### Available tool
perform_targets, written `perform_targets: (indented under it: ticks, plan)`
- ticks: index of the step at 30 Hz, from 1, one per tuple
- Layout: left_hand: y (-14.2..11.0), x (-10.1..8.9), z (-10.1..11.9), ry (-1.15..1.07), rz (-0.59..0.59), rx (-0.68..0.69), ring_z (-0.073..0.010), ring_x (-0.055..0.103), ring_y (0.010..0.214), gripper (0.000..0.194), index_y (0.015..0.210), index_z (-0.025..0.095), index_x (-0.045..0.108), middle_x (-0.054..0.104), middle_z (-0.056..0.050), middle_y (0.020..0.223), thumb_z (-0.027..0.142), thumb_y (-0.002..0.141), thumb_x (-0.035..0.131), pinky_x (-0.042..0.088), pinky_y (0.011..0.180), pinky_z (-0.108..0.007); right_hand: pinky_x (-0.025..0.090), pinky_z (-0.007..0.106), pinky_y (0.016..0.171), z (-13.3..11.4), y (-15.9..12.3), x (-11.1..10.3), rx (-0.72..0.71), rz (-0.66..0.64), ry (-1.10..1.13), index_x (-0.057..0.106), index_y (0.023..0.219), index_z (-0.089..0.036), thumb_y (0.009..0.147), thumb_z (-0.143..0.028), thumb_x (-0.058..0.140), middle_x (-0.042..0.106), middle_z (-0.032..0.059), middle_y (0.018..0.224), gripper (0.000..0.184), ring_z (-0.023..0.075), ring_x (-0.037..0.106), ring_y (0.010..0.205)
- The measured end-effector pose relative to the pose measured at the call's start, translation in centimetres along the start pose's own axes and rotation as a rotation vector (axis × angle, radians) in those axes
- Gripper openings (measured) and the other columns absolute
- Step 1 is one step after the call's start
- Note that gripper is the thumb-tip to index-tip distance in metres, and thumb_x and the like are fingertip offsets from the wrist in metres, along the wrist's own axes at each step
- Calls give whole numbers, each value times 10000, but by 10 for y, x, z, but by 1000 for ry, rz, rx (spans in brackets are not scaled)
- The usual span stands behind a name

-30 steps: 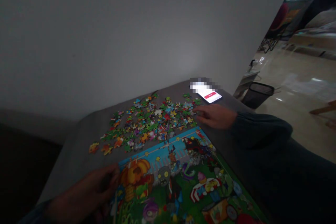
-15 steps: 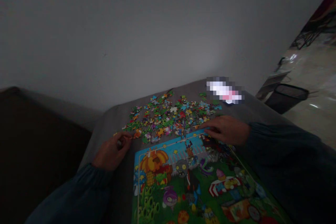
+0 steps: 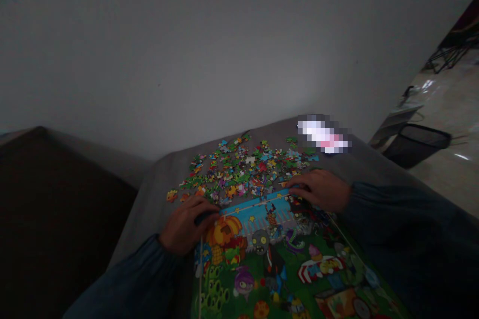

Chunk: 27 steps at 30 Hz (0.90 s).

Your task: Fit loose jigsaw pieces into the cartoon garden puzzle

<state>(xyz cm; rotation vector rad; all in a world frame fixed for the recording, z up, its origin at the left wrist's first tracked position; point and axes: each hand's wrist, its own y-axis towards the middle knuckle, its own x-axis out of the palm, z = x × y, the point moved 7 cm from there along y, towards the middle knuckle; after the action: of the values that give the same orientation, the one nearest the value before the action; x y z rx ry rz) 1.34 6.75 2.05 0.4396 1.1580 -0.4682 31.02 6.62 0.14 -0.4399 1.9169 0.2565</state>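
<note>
A brightly printed cartoon puzzle board (image 3: 258, 269), with a pumpkin, a zombie and plants on it, lies close in front of me. My left hand (image 3: 189, 222) is at its top left corner, fingers bent over the edge and thumb below them. At the top right part of the board, my right hand (image 3: 322, 190) has its fingers and thumb closed about the rim. Just beyond the board spreads a heap of loose jigsaw pieces (image 3: 243, 172) in many colours. A few orange pieces (image 3: 171, 196) lie apart, to the left of the heap.
Everything lies on a grey cloth-covered surface (image 3: 149, 199) that meets a pale wall (image 3: 224, 60). A lit, blurred-out phone-like screen (image 3: 322, 134) sits at the back right. To the left is a dark brown block (image 3: 56, 209); a black mesh basket (image 3: 419, 144) stands beyond the right edge.
My left hand has moved right, from beside the loose pieces onto the board's top left corner. My right hand has stayed at the board's top right. The view has shifted slightly.
</note>
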Motion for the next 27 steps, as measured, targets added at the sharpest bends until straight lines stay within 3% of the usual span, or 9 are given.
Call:
perform_targets:
  ticks: [10,14,18,20,24,27]
  plan:
    - [12,3,-11,95,132,-117,-221,622,932,307,956,241,686,683,-40,979,460,925,474,475,862,-392,474,381,854,10,17,-2,-66,103,-24,639,1133,-251,970,-377,429,706,50,1095,294,236,652,974]
    - [8,2,-8,71,73,-71,-209,629,902,326,927,246,686,686,-36,950,487,917,467,485,819,-355,470,373,876,6,13,-4,-117,69,-34,631,1165,-251,974,-346,420,695,55,1141,301,230,648,1004]
    - [5,5,-10,24,-8,-58,-193,643,821,354,876,260,682,700,-14,889,541,898,469,493,753,-318,466,331,796,-3,5,-6,-158,-50,-45,685,1035,-220,959,-348,455,726,63,980,274,215,656,898]
    - [6,1,-18,36,46,-95,-200,643,815,389,899,247,677,702,-27,894,549,907,433,494,748,-327,458,317,754,-4,2,-8,-157,-90,-33,696,993,-211,952,-355,470,723,61,908,271,205,650,845]
    - [6,-16,-39,142,267,-183,-255,619,912,462,998,194,660,679,-92,958,560,903,395,478,836,-404,455,313,758,-2,0,-9,-162,-109,22,692,1016,-210,955,-358,468,715,57,916,275,194,640,845]
    - [4,-20,-53,237,321,-211,-301,588,1025,498,1064,197,651,650,-125,1069,585,881,398,443,916,-475,460,330,804,-2,-1,-8,-187,-117,60,683,1060,-202,963,-338,453,702,67,969,284,197,628,891]
